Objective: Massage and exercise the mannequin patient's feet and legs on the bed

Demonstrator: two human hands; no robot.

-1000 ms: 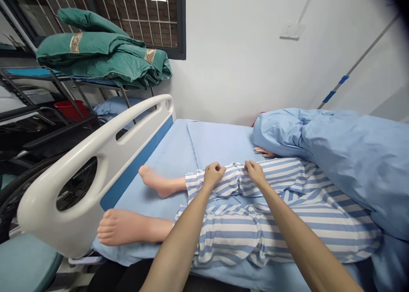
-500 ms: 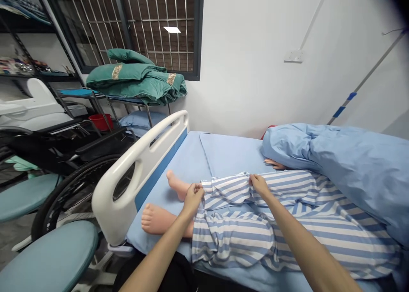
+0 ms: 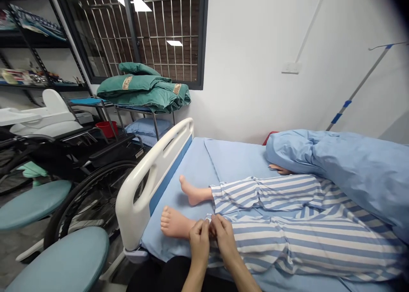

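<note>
A manikin's legs in blue-and-white striped trousers (image 3: 268, 236) lie on the bed, with a near foot (image 3: 175, 222) and a far foot (image 3: 193, 194) sticking out bare. At the cuff of the near leg, my left hand (image 3: 199, 240) is closed, thumb and fingers pinching the trouser hem. Right beside it my right hand (image 3: 224, 236) pinches the same hem, the two sets of fingertips almost touching. The hands hide most of this cuff and the ankle. The far cuff (image 3: 217, 194) lies loose around the other ankle.
A blue quilt (image 3: 351, 173) covers the upper body; a manikin hand (image 3: 280, 169) shows at its edge. The white footboard (image 3: 136, 198) closes off the bed's left end. Beyond it stand a wheelchair (image 3: 92, 194) and round stools (image 3: 70, 258). Folded green bedding (image 3: 143, 92) sits near the window.
Both hands have let go of the far trouser leg and moved to the near leg's cuff. My right hand came left, beside my left hand. The far trouser leg lies flatter.
</note>
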